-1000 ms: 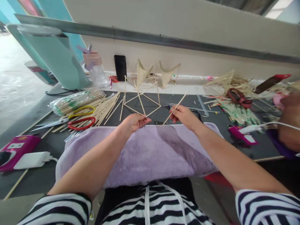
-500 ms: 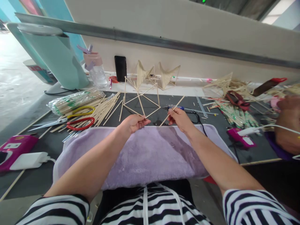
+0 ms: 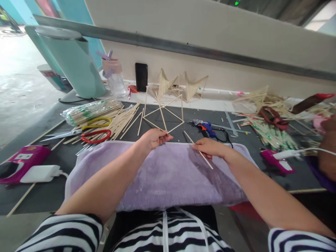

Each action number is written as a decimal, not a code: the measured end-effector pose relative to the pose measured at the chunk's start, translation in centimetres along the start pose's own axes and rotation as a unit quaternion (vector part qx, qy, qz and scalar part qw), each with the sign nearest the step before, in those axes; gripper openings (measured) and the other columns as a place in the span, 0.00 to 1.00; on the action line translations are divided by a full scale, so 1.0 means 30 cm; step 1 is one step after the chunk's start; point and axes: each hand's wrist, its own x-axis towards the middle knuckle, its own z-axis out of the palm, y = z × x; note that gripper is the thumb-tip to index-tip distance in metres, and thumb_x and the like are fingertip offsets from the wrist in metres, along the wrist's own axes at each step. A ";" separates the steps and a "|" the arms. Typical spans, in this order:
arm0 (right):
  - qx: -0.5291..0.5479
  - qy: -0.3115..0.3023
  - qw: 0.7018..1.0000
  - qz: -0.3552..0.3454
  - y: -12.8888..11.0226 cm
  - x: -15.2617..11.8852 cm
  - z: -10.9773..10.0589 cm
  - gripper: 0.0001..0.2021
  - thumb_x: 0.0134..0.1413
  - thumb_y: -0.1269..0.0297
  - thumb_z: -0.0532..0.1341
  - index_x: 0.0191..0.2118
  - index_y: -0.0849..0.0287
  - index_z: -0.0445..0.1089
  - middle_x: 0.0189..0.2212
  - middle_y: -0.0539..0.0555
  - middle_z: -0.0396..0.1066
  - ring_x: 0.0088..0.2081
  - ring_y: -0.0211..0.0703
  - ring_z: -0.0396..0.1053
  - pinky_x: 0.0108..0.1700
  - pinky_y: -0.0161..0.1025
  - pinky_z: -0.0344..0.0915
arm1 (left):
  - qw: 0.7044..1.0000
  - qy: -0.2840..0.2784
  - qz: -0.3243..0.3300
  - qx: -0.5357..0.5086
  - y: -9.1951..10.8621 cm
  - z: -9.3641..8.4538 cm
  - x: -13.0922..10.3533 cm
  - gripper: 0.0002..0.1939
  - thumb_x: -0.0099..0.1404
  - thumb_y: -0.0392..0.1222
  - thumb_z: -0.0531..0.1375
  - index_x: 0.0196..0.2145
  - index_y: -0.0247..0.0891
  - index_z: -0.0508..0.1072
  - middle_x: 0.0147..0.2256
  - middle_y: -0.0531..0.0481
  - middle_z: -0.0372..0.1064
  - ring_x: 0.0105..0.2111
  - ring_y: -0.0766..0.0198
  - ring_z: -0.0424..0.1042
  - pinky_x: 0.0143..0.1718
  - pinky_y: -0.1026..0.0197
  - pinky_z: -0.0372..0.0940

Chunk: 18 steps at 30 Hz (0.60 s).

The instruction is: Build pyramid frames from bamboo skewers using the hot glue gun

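Note:
My left hand pinches the near corner of a stick frame, an open shape of thin pale wooden sticks joined at their ends. To its right, my right hand grips a loose wooden stick between thumb and fingers, slanting from upper left down to lower right over the purple cloth. Just beyond that hand lies a blue glue gun with a dark cord. The loose stick and the frame are apart.
Scissors with red and yellow handles, scattered sticks and a bagged bundle lie left. Finished-looking stick models, a phone and a bottle stand at the back. Another person's hand is at far right.
My right hand has turned the loose stick, so it now slopes the opposite way, and sits slightly lower. The glue gun shows more fully. My left hand still holds the frame's corner.

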 end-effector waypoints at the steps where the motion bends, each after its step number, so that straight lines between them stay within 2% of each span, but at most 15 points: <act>1: -0.057 0.035 0.998 0.006 0.007 0.003 -0.012 0.21 0.59 0.54 0.56 0.18 0.58 0.61 0.13 0.51 0.63 0.13 0.35 0.58 0.17 0.36 0.58 | 1.000 -0.002 0.001 -0.003 -0.003 -0.003 0.003 0.11 0.67 0.27 0.53 0.26 0.27 0.69 0.23 0.42 0.72 0.23 0.69 0.75 0.28 0.72 0.72; 4: -0.168 0.185 0.968 -0.034 -0.010 0.030 -0.033 0.11 0.55 0.59 0.61 0.26 0.59 0.68 0.23 0.57 0.71 0.25 0.43 0.68 0.27 0.38 0.63 | 1.000 -0.006 0.002 -0.010 -0.008 -0.008 0.009 0.11 0.67 0.27 0.54 0.26 0.27 0.69 0.23 0.42 0.72 0.23 0.69 0.75 0.28 0.72 0.72; 7: -0.137 0.251 0.949 -0.136 -0.093 0.073 -0.012 0.06 0.56 0.62 0.59 0.36 0.58 0.71 0.38 0.56 0.74 0.36 0.41 0.71 0.37 0.37 0.67 | 1.000 -0.013 0.002 -0.012 -0.006 -0.007 0.007 0.12 0.67 0.27 0.53 0.26 0.27 0.69 0.22 0.43 0.71 0.23 0.69 0.75 0.28 0.72 0.72; 8: -0.068 0.250 0.953 -0.160 -0.130 0.091 0.003 0.07 0.56 0.63 0.59 0.39 0.58 0.71 0.38 0.56 0.74 0.33 0.39 0.71 0.34 0.36 0.68 | 1.000 -0.016 0.001 -0.011 -0.005 -0.006 0.006 0.12 0.67 0.27 0.53 0.26 0.27 0.69 0.22 0.44 0.71 0.23 0.69 0.75 0.28 0.72 0.72; 10: 0.089 0.202 0.963 -0.156 -0.205 0.128 0.038 0.13 0.58 0.62 0.57 0.48 0.57 0.69 0.31 0.53 0.72 0.25 0.36 0.69 0.25 0.34 0.67 | 1.000 -0.024 -0.002 -0.010 -0.003 -0.005 0.003 0.11 0.67 0.27 0.53 0.27 0.27 0.69 0.22 0.44 0.71 0.23 0.68 0.76 0.27 0.72 0.72; 12: 0.153 0.161 0.964 -0.147 -0.264 0.163 0.068 0.15 0.58 0.64 0.57 0.50 0.58 0.69 0.26 0.51 0.70 0.22 0.35 0.67 0.21 0.33 0.66 | 0.999 -0.031 -0.004 -0.011 -0.002 -0.003 0.002 0.11 0.68 0.27 0.52 0.28 0.27 0.69 0.23 0.44 0.71 0.23 0.67 0.76 0.28 0.71 0.73; 15: 0.171 0.118 0.967 -0.145 -0.307 0.198 0.091 0.09 0.58 0.66 0.57 0.43 0.59 0.71 0.24 0.50 0.70 0.21 0.35 0.67 0.19 0.32 0.66 | 1.000 -0.028 -0.002 -0.007 -0.001 0.000 0.000 0.11 0.68 0.26 0.51 0.29 0.27 0.70 0.24 0.43 0.72 0.25 0.65 0.77 0.28 0.70 0.73; 18: 0.160 0.102 0.972 -0.137 -0.308 0.210 0.095 0.05 0.56 0.64 0.60 0.33 0.59 0.72 0.20 0.49 0.68 0.19 0.35 0.67 0.18 0.32 0.66 | 0.999 -0.037 -0.010 0.024 -0.001 0.002 -0.002 0.13 0.66 0.23 0.49 0.29 0.27 0.71 0.24 0.42 0.73 0.24 0.66 0.77 0.28 0.70 0.72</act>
